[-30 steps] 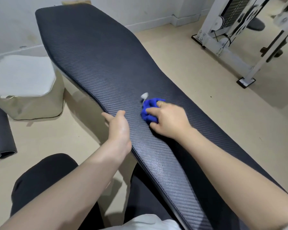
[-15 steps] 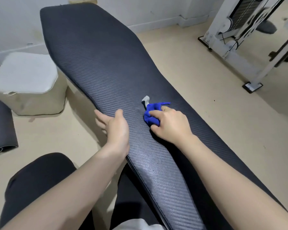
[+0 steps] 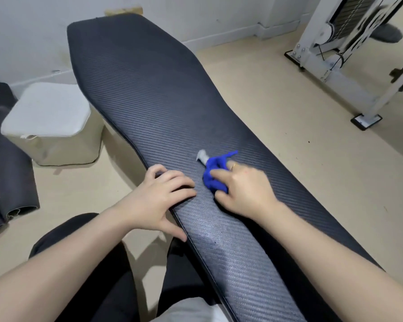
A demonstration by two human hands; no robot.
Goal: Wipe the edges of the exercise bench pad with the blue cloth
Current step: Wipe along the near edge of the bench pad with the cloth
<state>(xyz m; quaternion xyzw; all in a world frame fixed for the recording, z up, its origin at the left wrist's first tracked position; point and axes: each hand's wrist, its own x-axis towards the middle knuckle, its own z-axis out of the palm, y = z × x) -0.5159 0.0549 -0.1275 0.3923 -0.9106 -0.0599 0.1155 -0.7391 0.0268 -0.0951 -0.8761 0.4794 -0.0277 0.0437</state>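
Room: beige floor and pale wall, with a white machine frame standing at the far right.
Bench pad: a long black bench pad with a ribbed weave runs from the far wall toward the camera, wide at the far end and narrower where the hands are.
Blue cloth: the blue cloth lies bunched on top of the pad, about midway between its left and right edges, with a small white tag sticking out at its far side.
Right hand: the right hand is clenched around the near part of the cloth, pressing it onto the pad; it is slightly blurred.
Left hand: the left hand holds nothing; its fingers are spread flat over the pad's left edge, thumb down along the side.
Beside the bench: a pale padded box sits on the floor left of the pad, and dark rolled mats lie further left.
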